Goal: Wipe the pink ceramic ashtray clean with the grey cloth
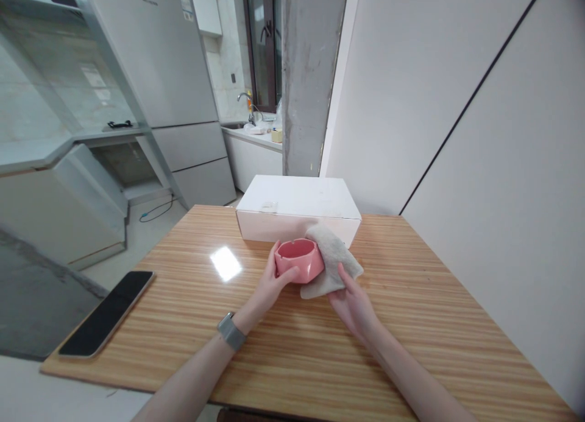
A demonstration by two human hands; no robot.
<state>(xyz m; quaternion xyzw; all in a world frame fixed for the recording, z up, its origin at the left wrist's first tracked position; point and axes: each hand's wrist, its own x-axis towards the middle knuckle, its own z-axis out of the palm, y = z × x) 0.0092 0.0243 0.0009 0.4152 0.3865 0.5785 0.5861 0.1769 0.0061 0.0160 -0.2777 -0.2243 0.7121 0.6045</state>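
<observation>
At the middle of the wooden counter [411,324], the left hand [270,286] is clamped on a pink ashtray [299,260], fingers wrapped round its near left side and the thumb on its wall. The right hand [354,306] grips a beige cloth [331,260], which is pressed against the ashtray's right side, at 3 o'clock of it, and drapes down onto the counter. The two hands sit close together, with ashtray and cloth between them. A grey watch [231,331] is on the left wrist. Just behind the ashtray, at 12 o'clock, lies a closed white box [299,206]; whether the cloth touches it cannot be told. Well apart, at 8 o'clock near the counter's left edge, a dark phone [107,313] lies face up. A refrigerator [173,87] stands beyond the counter at 11 o'clock.
</observation>
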